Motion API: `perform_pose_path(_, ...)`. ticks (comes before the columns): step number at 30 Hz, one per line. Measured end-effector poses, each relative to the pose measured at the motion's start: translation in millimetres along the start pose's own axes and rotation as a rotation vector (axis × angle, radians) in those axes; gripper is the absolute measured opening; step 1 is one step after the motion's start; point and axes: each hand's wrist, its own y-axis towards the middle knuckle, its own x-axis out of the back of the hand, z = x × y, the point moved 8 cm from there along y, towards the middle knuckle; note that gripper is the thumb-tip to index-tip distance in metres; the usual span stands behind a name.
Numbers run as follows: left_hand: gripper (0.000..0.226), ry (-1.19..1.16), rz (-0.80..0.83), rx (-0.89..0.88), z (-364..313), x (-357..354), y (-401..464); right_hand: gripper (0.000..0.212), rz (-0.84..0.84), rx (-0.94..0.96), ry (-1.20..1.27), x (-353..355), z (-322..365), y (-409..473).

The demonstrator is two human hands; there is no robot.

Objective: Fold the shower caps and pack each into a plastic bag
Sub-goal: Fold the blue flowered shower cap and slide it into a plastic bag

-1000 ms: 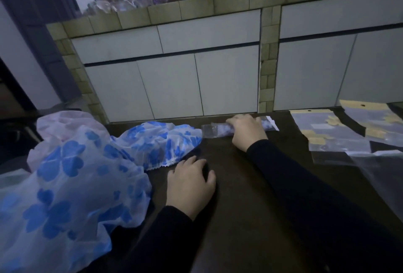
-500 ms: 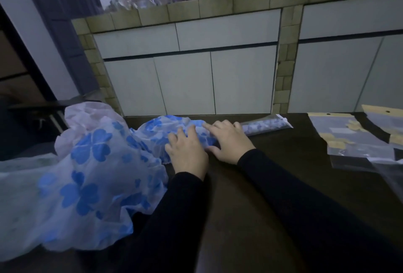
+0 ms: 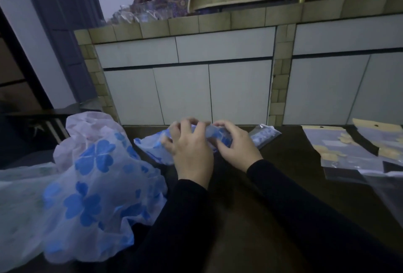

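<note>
Near the table's far edge, left hand (image 3: 192, 153) and right hand (image 3: 235, 146) each close their grip on the shower cap (image 3: 152, 148).

the picture is dim and bluish. the white tiles (image 3: 218, 89) at 12 o'clock look brightest. the dark table (image 3: 272, 218) at 6 o'clock is in shadow. the fingers (image 3: 187, 124) look blurry. straight lines bend near the edges.

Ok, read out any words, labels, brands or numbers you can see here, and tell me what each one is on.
None can be read.
Plastic bags on the table's right: tan header strips and patches, no legible print.
Packed bag beyond the right hand: too blurred to tell.
</note>
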Motion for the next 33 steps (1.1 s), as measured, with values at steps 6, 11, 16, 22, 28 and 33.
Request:
perform_pose_path(6, 0.035, -0.158, -0.15, -0.03, 2.6, 11.8, 5.0, 0.012, -0.305, 0.016, 0.061, 52.7, 15.7, -1.9)
perform_pose_path(11, 0.043, -0.347, -0.094, 0.028, 12.6, 14.7, 7.1, 0.021, -0.271, 0.018, 0.325, 79.5, 31.8, -6.3)
perform_pose_path(16, 0.028, -0.735, 0.013, -0.005, 7.4, 8.0, 2.1, 0.039, -0.106, -0.401, 0.816, 80.6, 6.6, -15.5)
perform_pose_path(22, 0.015, -1.097, 0.263, 0.128, 1.7, -11.9, -4.0, 0.03, -0.062, -0.633, 1.116, 92.1, -17.1, -46.1)
perform_pose_path(28, 0.014, -1.392, 0.368, 0.306, 0.5, -31.4, -12.2, 0.022, -0.11, -0.709, 1.114, 102.9, -48.7, -68.0)
perform_pose_path(33, 0.016, -1.199, 0.547, 0.266, -1.0, -45.0, -18.2, 0.034, 0.029, -0.772, 0.663, 113.5, -65.4, -83.1)
